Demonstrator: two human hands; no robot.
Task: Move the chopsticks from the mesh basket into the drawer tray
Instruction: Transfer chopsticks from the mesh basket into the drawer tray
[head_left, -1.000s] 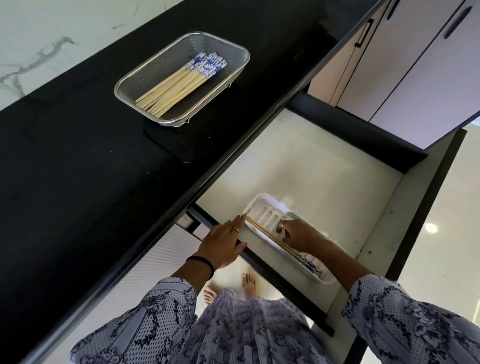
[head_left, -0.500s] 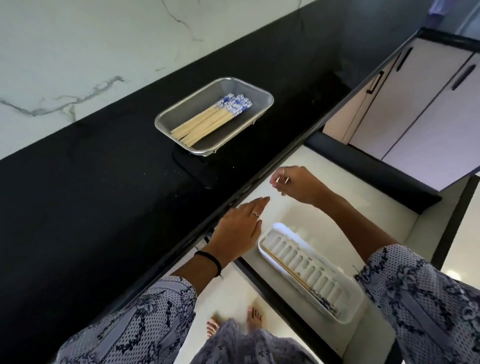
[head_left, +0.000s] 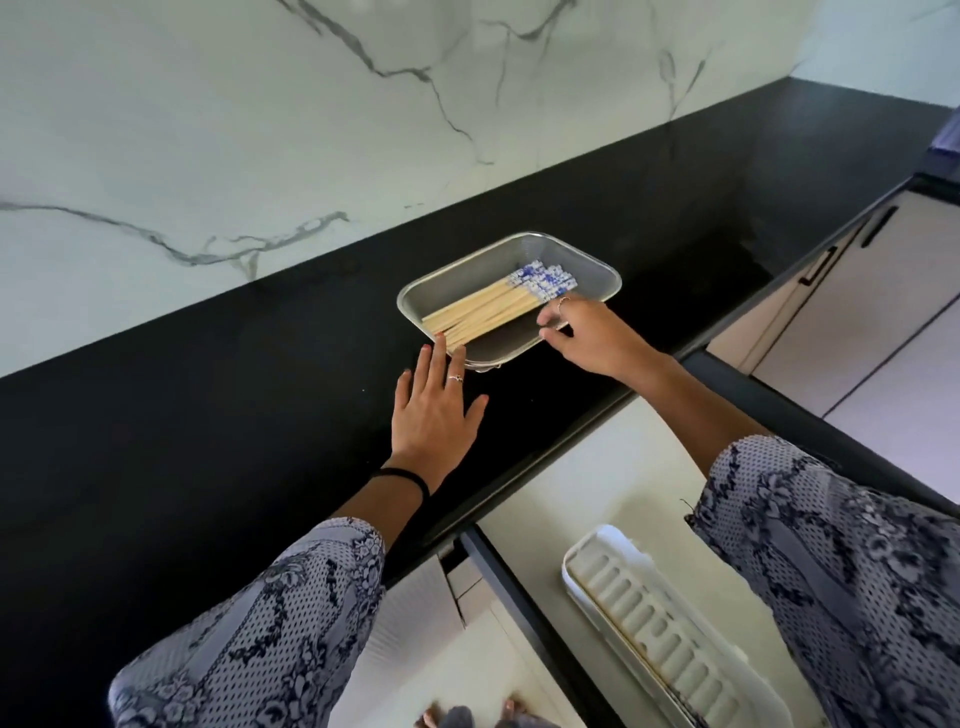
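A metal mesh basket (head_left: 592, 260) sits on the black counter and holds several wooden chopsticks (head_left: 483, 312) with blue-and-white patterned ends. My right hand (head_left: 587, 332) reaches over the basket's near right rim, fingers spread, fingertips by the patterned ends, holding nothing. My left hand (head_left: 434, 410) lies flat and open on the counter, its fingertips touching the basket's near left corner. The white ribbed drawer tray (head_left: 670, 634) lies in the open drawer at the lower right, with a thin chopstick pair along its near edge.
The black counter (head_left: 208, 415) runs along a white marble wall (head_left: 260, 130). The open drawer (head_left: 613, 478) has a pale floor and dark front edge. Cabinet doors with dark handles (head_left: 821, 265) stand at the right. Bare feet show at the bottom.
Both hands have left the drawer tray, risen over the counter and reached the basket. A chopstick pair stays in the tray. The view has tilted up towards the wall.
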